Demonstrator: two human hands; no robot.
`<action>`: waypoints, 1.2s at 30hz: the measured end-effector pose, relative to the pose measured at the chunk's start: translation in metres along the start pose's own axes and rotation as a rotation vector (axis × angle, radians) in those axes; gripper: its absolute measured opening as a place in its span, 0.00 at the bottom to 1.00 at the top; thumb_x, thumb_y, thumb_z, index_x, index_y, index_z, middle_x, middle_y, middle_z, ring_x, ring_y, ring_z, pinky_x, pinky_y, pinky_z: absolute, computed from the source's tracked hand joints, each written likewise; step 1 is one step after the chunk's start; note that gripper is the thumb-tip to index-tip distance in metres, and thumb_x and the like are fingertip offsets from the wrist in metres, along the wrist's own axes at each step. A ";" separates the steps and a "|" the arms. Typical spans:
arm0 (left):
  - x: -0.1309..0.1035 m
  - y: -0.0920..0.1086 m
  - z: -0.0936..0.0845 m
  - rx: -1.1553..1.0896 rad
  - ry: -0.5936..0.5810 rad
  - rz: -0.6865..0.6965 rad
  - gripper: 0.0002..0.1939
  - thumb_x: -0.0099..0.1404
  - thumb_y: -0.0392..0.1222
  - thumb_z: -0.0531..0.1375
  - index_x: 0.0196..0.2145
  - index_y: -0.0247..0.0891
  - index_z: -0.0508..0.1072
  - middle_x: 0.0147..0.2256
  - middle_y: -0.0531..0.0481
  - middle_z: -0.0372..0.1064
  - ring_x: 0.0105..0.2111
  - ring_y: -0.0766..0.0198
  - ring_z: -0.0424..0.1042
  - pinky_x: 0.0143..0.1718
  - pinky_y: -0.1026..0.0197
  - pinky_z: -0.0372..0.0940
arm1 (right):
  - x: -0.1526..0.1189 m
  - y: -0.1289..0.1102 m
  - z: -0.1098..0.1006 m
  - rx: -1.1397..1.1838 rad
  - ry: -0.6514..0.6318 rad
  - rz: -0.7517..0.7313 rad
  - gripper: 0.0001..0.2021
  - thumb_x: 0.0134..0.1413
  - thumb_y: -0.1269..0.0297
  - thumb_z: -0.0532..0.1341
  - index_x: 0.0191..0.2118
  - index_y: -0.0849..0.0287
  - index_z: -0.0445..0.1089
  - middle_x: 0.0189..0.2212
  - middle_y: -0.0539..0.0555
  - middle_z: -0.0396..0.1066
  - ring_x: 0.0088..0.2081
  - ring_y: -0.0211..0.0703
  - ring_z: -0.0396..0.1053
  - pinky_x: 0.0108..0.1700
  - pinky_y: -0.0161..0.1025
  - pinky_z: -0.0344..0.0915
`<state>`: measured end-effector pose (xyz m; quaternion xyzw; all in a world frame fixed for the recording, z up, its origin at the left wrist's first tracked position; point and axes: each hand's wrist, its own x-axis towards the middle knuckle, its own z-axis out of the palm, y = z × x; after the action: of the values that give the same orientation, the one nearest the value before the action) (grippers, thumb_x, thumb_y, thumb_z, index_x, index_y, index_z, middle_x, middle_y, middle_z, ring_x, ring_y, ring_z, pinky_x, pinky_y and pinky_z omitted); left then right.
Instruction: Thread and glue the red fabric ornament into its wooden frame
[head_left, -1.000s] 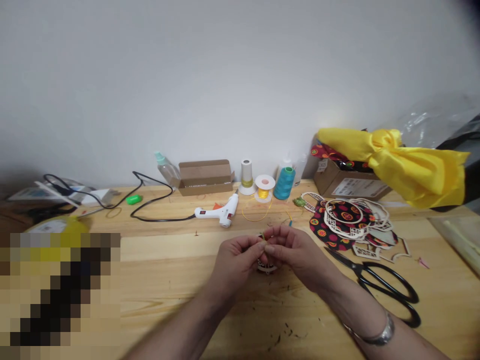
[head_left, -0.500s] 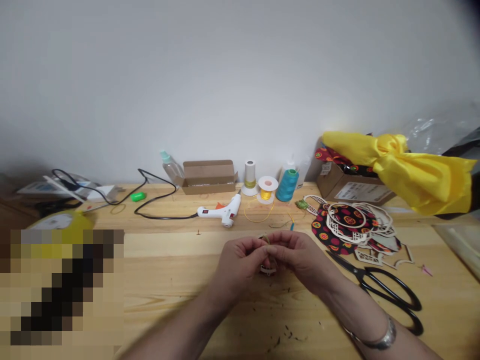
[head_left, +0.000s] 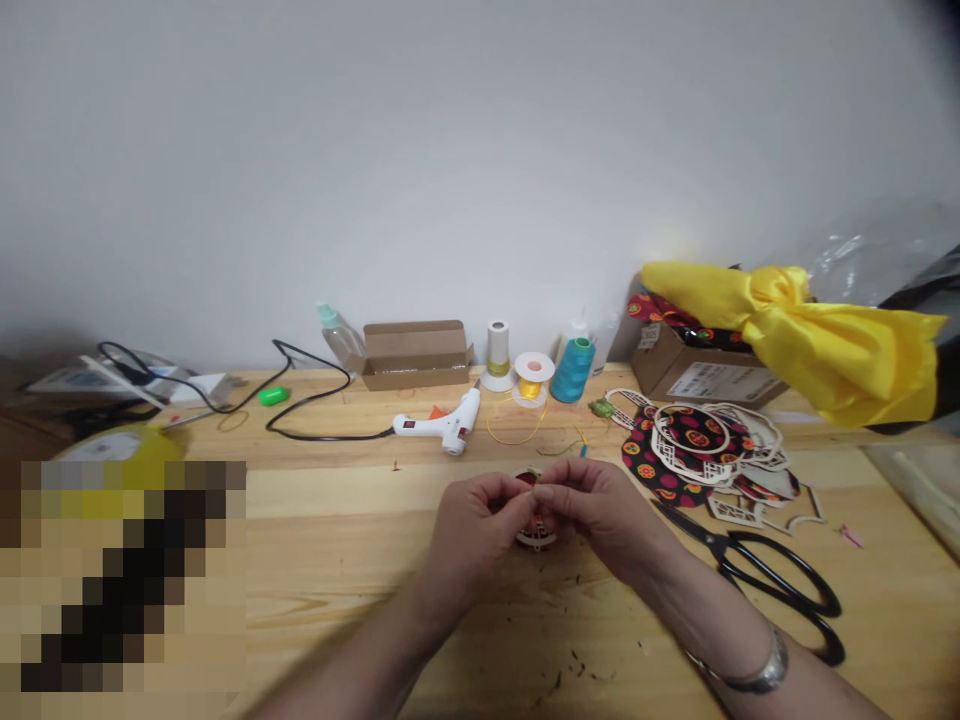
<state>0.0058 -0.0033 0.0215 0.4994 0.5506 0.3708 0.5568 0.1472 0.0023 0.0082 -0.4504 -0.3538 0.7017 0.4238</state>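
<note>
Both of my hands meet above the middle of the wooden table (head_left: 337, 580). My left hand (head_left: 476, 520) is closed, thumb and fingers pinching the upper part of a small round ornament (head_left: 535, 541) with a pale cut-out frame and dark red fabric. A bit of green, perhaps cord, shows at the ornament's top. My right hand (head_left: 596, 505) pinches close beside the left fingertips; what lies between its fingers is too small to make out. The fingers cover much of the ornament.
Black scissors (head_left: 780, 575) lie right, below fabric pieces and pale cut-out frames (head_left: 664, 460). Behind the hands are a white glue gun (head_left: 435, 425), an open cardboard box (head_left: 416, 370), a yellow thread spool (head_left: 531, 388) and a teal thread cone (head_left: 574, 372). Yellow cloth (head_left: 847, 340) hangs at right.
The fingertips have parted slightly, with the right hand's fingers lifting a little. More of the ornament's red fabric and pale frame now shows between the hands.
</note>
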 end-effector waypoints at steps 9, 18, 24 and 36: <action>0.002 0.001 0.000 -0.034 -0.095 0.013 0.05 0.52 0.37 0.59 0.23 0.34 0.75 0.21 0.52 0.72 0.22 0.68 0.68 0.27 0.68 0.62 | 0.001 -0.004 -0.002 -0.019 -0.051 0.001 0.11 0.37 0.62 0.66 0.22 0.64 0.66 0.16 0.48 0.65 0.18 0.30 0.58 0.20 0.30 0.49; 0.005 -0.002 -0.002 -0.281 -0.158 -0.107 0.06 0.50 0.38 0.62 0.22 0.32 0.74 0.17 0.54 0.66 0.14 0.76 0.53 0.16 0.71 0.47 | 0.000 -0.007 0.001 -0.021 -0.019 -0.015 0.13 0.39 0.59 0.65 0.23 0.63 0.65 0.16 0.48 0.67 0.18 0.31 0.60 0.20 0.29 0.51; 0.011 -0.012 -0.004 -0.438 -0.197 -0.143 0.08 0.51 0.39 0.62 0.22 0.31 0.73 0.17 0.55 0.62 0.15 0.78 0.51 0.17 0.70 0.44 | 0.000 -0.004 0.003 0.001 -0.079 -0.013 0.16 0.36 0.65 0.67 0.34 0.62 0.65 0.24 0.49 0.70 0.25 0.34 0.67 0.26 0.31 0.60; 0.006 -0.008 0.000 -0.561 -0.170 -0.229 0.09 0.50 0.40 0.63 0.25 0.30 0.72 0.17 0.55 0.62 0.13 0.80 0.50 0.15 0.71 0.40 | 0.004 0.007 -0.002 0.121 -0.133 -0.008 0.17 0.36 0.71 0.67 0.37 0.62 0.66 0.25 0.50 0.72 0.25 0.35 0.69 0.28 0.32 0.63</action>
<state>0.0054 0.0008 0.0119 0.2900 0.4308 0.3999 0.7552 0.1464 0.0037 0.0002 -0.3749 -0.3399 0.7486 0.4285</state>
